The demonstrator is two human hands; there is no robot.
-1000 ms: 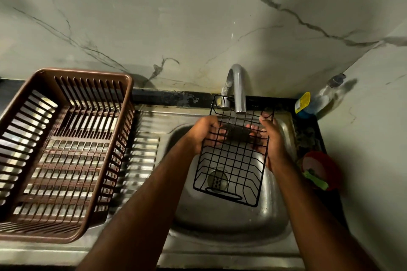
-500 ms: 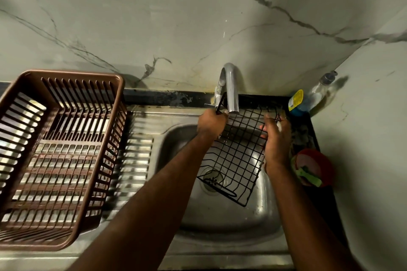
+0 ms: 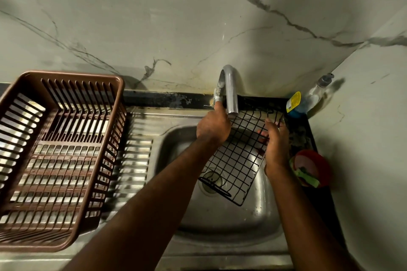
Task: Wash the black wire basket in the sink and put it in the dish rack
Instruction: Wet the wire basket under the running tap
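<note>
Black wire basket [image 3: 237, 158] tilted, long axis faucetward | right hand [image 3: 276, 141] grips | left hand [image 3: 212, 126] unclear

Black wire basket [image 3: 236, 158]: open grid, tilted over the steel sink [image 3: 222, 224], far end up under the tap spout, near corner low above the drain. Brown slatted plastic dish rack [image 3: 63, 160] sits on the drainboard left of the basin, well apart.

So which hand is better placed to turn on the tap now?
The left hand: it already reaches the tap lever. The right hand grips the black wire basket, tilted over the sink.
</note>
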